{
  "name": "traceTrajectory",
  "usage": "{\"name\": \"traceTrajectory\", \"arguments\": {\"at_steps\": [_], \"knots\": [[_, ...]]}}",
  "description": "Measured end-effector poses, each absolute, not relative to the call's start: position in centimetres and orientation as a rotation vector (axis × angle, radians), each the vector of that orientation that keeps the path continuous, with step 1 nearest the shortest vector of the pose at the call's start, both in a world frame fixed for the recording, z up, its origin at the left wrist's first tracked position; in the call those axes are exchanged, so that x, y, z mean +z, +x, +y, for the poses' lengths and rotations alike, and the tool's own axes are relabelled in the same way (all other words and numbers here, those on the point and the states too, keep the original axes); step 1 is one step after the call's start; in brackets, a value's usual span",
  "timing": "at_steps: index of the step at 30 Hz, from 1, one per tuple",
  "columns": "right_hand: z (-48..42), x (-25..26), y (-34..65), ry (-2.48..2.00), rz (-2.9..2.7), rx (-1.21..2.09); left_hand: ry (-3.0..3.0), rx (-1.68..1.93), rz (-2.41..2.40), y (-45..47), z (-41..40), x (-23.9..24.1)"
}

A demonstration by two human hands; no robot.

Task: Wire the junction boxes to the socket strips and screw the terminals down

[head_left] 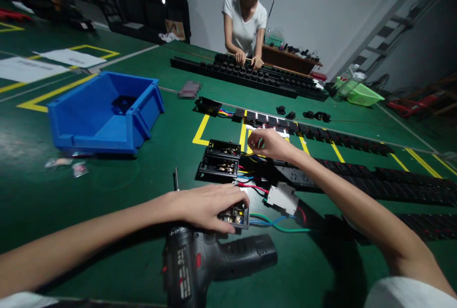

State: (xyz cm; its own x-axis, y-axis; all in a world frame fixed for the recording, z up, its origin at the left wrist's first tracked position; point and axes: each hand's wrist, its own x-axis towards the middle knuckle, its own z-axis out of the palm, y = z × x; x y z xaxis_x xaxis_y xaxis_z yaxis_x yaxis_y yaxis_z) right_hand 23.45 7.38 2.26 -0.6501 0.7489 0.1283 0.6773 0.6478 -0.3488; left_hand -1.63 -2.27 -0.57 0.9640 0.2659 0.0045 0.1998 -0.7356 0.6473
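My left hand (214, 205) grips a small black terminal box (243, 215) from above, fingers on its far side and thumb on its near side. Brass contacts show inside it, and green and blue wires run out to the right. Just beyond, a red wire leads to a white circuit breaker (283, 197). Two more open black terminal boxes (218, 166) lie farther back. Over their wires hovers my right hand (267, 143), its fingers curled in a pinch; whatever is in them, if anything, cannot be made out. A cordless drill (217, 258) lies right in front of my left hand.
A blue bin (96, 132) with a black part inside stands at left, small plastic bags (79, 169) before it. Long black socket strips (296, 174) stretch rightward. Across the green table (143, 260), a co-worker (246, 17) handles long black strips (264, 79). A green basket (364, 94) sits back right.
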Motion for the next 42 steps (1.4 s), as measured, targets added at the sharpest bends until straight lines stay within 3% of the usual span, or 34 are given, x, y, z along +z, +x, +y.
{"name": "traceTrajectory", "arguments": {"at_steps": [6,12,24,29,34,42], "knots": [[-1.7,3.1,25.7,-1.099,-2.324,0.768,2.428,0.161,0.412,-1.6,-2.9,0.1],[-7.7,1.7,25.5,-0.953,-2.206,0.826,2.492,0.245,0.488,-0.7,-3.3,1.5],[-10.2,-0.9,23.4,-0.614,-2.237,0.455,1.984,0.430,0.556,1.2,-6.2,1.4],[-10.7,-1.1,23.3,-0.618,-2.260,0.451,1.955,0.426,0.567,1.2,-6.5,0.8],[-10.1,-0.9,24.4,-0.741,-2.259,0.457,2.082,0.445,0.599,0.7,-5.8,0.9],[-7.6,-2.6,27.8,-1.132,-2.547,-0.063,2.398,0.475,0.552,-0.3,-3.6,0.2]]}}
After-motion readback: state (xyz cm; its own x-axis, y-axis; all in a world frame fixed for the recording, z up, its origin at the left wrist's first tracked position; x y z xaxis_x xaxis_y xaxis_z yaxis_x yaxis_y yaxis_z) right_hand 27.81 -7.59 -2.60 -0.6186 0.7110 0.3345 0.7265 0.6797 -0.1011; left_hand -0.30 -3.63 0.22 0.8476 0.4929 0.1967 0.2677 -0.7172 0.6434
